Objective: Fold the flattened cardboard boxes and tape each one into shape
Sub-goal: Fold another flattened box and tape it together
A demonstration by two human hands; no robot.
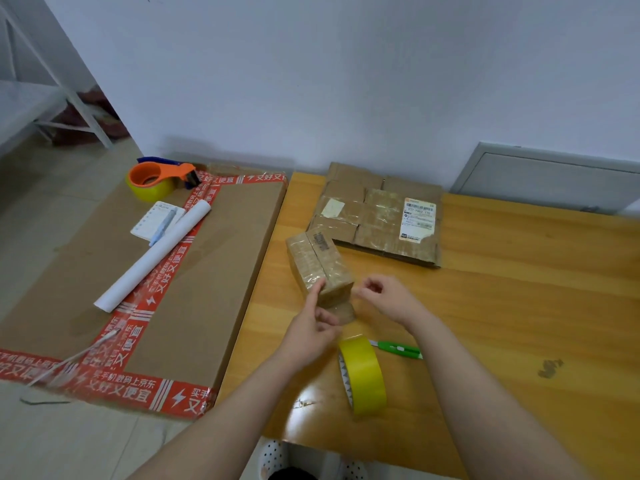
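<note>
Box (320,263) against left hand (311,329), right hand (386,297) curled

This looks like a plain room at home, used for packing. My wooden table (519,289) stands by a bare white wall (311,81). Around me are used cardboard boxes (374,213), a big flat carton (214,254), a tape holder (156,180) and a metal frame (52,98).

The near corner of the small box (320,261) is covered by your left hand (311,336), the shipping label (418,220) print is too small to read, the tape roll (365,375) hides one end of the green cutter (398,348), and the surface (519,306) runs off at right.
</note>
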